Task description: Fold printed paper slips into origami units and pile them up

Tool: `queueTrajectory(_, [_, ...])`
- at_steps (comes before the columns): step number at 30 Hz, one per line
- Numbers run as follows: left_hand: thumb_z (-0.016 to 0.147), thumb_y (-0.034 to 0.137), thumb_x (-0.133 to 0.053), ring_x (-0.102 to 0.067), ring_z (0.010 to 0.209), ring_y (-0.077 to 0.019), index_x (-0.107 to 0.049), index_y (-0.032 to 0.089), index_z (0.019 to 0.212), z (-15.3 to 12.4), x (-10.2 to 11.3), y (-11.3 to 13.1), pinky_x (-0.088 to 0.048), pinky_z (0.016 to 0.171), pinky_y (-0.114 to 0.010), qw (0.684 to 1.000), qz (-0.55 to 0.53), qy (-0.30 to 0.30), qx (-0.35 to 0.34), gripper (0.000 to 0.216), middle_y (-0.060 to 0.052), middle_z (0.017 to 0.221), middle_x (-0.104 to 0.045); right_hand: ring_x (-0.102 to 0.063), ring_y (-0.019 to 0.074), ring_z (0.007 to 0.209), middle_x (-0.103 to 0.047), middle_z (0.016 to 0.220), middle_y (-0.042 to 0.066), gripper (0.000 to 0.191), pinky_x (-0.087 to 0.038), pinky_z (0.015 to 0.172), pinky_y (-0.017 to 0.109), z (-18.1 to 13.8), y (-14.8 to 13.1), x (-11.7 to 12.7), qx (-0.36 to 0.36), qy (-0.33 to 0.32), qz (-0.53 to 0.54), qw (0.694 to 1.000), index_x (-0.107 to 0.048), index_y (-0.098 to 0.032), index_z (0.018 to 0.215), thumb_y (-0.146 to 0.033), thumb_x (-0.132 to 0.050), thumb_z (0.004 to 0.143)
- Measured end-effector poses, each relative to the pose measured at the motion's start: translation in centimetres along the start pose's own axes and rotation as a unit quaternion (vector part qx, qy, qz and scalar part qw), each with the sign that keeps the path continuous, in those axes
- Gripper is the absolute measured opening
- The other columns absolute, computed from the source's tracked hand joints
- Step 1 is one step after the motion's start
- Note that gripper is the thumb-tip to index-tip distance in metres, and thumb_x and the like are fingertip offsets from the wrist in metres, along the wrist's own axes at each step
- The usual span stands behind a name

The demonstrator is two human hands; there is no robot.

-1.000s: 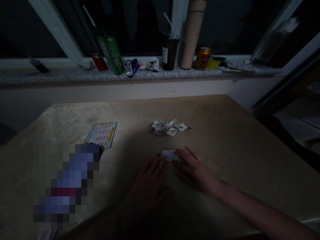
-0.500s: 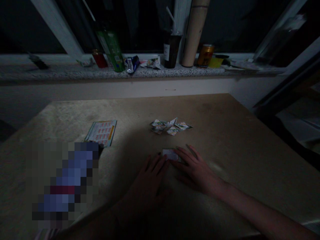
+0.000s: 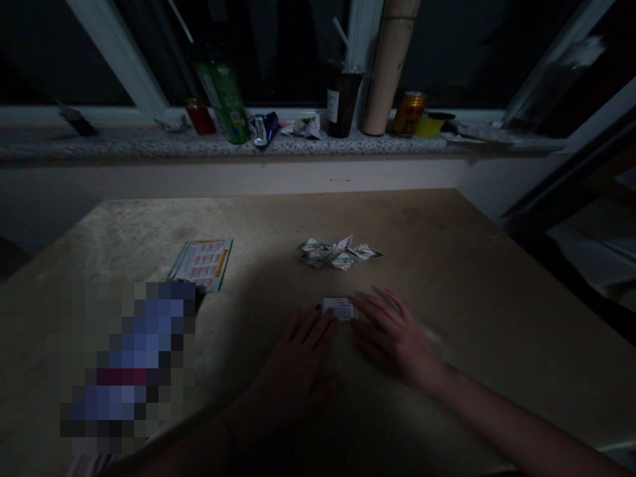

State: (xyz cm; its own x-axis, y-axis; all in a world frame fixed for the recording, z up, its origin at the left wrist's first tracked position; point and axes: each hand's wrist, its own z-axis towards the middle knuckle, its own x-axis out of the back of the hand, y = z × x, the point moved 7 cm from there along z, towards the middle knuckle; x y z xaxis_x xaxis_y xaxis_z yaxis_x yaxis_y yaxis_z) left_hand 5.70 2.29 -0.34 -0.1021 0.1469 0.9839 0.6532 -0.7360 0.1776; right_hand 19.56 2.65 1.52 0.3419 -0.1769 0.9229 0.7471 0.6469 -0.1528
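Note:
A small white printed paper piece (image 3: 339, 308) lies flat on the table between my two hands. My left hand (image 3: 303, 354) rests palm down with its fingers stretched out, one fingertip at the paper's lower left edge. At the paper's right edge is my right hand (image 3: 392, 334), its fingers spread and slightly bent, nothing held in them. Beyond the hands sits a group of folded paper pieces (image 3: 340, 252) with pointed ends and coloured print.
To the left lies a stack of printed sheets (image 3: 201, 264), beside a pixelated blue area (image 3: 142, 351). On the window sill (image 3: 298, 144) stand a green bottle (image 3: 226, 99), a dark cup with a straw (image 3: 342, 103), a tall tube (image 3: 387, 73) and an orange can (image 3: 410, 114).
My right hand has shifted slightly to the right, uncovering more of the paper's right side. My left hand stays almost where it was.

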Motion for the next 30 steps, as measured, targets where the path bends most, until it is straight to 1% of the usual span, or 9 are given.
queueTrajectory(7, [0.087, 0.055, -0.037, -0.015, 0.135, -0.0261, -0.019, 0.016, 0.141, -0.1, -0.1, -0.1, -0.011, 0.109, -0.047, 1.000, -0.005, 0.018, -0.003, 0.069, -0.009, 0.147, -0.022, -0.044, 0.0248, 0.118, -0.057, 0.121, 0.006, 0.024, -0.032, 0.100, 0.052, -0.2, 0.2, 0.3, -0.006, 0.031, -0.002, 1.000, -0.062, -0.022, 0.106, -0.021, -0.051, 0.085])
queueTrajectory(11, [0.087, 0.055, -0.035, -0.015, 0.135, -0.0268, -0.021, 0.015, 0.141, -0.1, -0.3, -0.1, -0.012, 0.109, -0.048, 1.000, -0.006, 0.009, 0.001, 0.068, -0.010, 0.147, -0.023, -0.048, 0.0228, 0.113, -0.061, 0.113, 0.007, 0.023, -0.034, 0.100, 0.049, -0.2, 0.1, 0.0, -0.009, 0.021, 0.010, 1.000, -0.062, -0.021, 0.105, -0.019, -0.050, 0.086])
queueTrajectory(16, [0.088, 0.053, -0.035, -0.016, 0.135, -0.0266, -0.019, 0.016, 0.141, 0.0, -0.6, -0.3, -0.011, 0.109, -0.048, 1.000, -0.007, 0.013, -0.002, 0.067, -0.009, 0.147, -0.021, -0.050, 0.0220, 0.111, -0.060, 0.110, 0.007, 0.024, -0.034, 0.100, 0.049, -0.4, 0.3, 0.0, -0.016, 0.005, 0.026, 1.000, -0.061, -0.022, 0.108, -0.020, -0.049, 0.087])
queueTrajectory(18, [0.088, 0.053, -0.035, -0.017, 0.134, -0.0264, -0.019, 0.016, 0.142, 0.0, -0.6, -0.3, -0.011, 0.109, -0.048, 1.000, -0.006, 0.018, -0.006, 0.067, -0.009, 0.147, -0.022, -0.050, 0.0224, 0.109, -0.060, 0.109, 0.008, 0.024, -0.038, 0.096, 0.047, -0.3, 0.5, 0.3, -0.023, 0.011, 0.039, 0.999, -0.062, -0.022, 0.106, -0.021, -0.050, 0.086])
queueTrajectory(21, [0.088, 0.050, -0.036, -0.017, 0.134, -0.0265, -0.018, 0.016, 0.142, 0.1, -0.4, -0.3, -0.012, 0.109, -0.048, 1.000, -0.002, 0.023, -0.006, 0.066, -0.009, 0.147, -0.022, -0.054, 0.0216, 0.102, -0.061, 0.105, 0.008, 0.022, -0.046, 0.087, 0.039, 0.2, 0.8, 0.4, -0.044, 0.014, 0.086, 0.995, -0.062, -0.021, 0.104, -0.021, -0.051, 0.086])
queueTrajectory(23, [0.089, 0.050, -0.036, -0.018, 0.134, -0.0265, -0.019, 0.016, 0.141, 0.0, -0.3, -0.3, -0.012, 0.109, -0.048, 1.000, 0.000, 0.023, -0.006, 0.065, -0.010, 0.147, -0.023, -0.058, 0.0185, 0.092, -0.061, 0.099, 0.007, 0.023, -0.049, 0.078, 0.032, 0.8, 1.1, -0.1, -0.065, 0.002, 0.149, 0.987, -0.061, -0.021, 0.106, -0.019, -0.049, 0.086])
queueTrajectory(26, [0.088, 0.049, -0.037, -0.016, 0.134, -0.0279, -0.023, 0.016, 0.141, -0.1, -0.3, -0.4, -0.014, 0.108, -0.048, 1.000, 0.000, 0.030, 0.004, 0.064, -0.012, 0.147, -0.021, -0.060, 0.0138, 0.074, -0.062, 0.086, 0.003, 0.028, -0.050, 0.065, 0.024, 2.0, 1.2, -1.3, -0.090, -0.033, 0.237, 0.967, -0.059, -0.022, 0.109, -0.013, -0.049, 0.085])
queueTrajectory(28, [0.088, 0.048, -0.040, -0.012, 0.135, -0.0303, -0.025, 0.016, 0.140, -0.1, -0.3, -0.6, -0.017, 0.107, -0.049, 0.999, -0.002, 0.039, 0.022, 0.063, -0.013, 0.148, -0.015, -0.059, 0.0142, 0.072, -0.062, 0.082, 0.002, 0.030, -0.049, 0.063, 0.023, 2.7, 1.2, -2.0, -0.102, -0.045, 0.245, 0.963, -0.058, -0.022, 0.108, -0.010, -0.052, 0.081])
queueTrajectory(30, [0.088, 0.046, -0.041, -0.009, 0.135, -0.0317, -0.026, 0.016, 0.140, -0.2, -0.2, -1.0, -0.019, 0.107, -0.050, 0.998, -0.009, 0.049, 0.042, 0.062, -0.014, 0.149, -0.012, -0.060, 0.0157, 0.078, -0.063, 0.090, 0.004, 0.034, -0.049, 0.067, 0.025, 3.2, 1.3, -2.5, -0.114, -0.043, 0.242, 0.963, -0.056, -0.021, 0.111, -0.011, -0.053, 0.079])
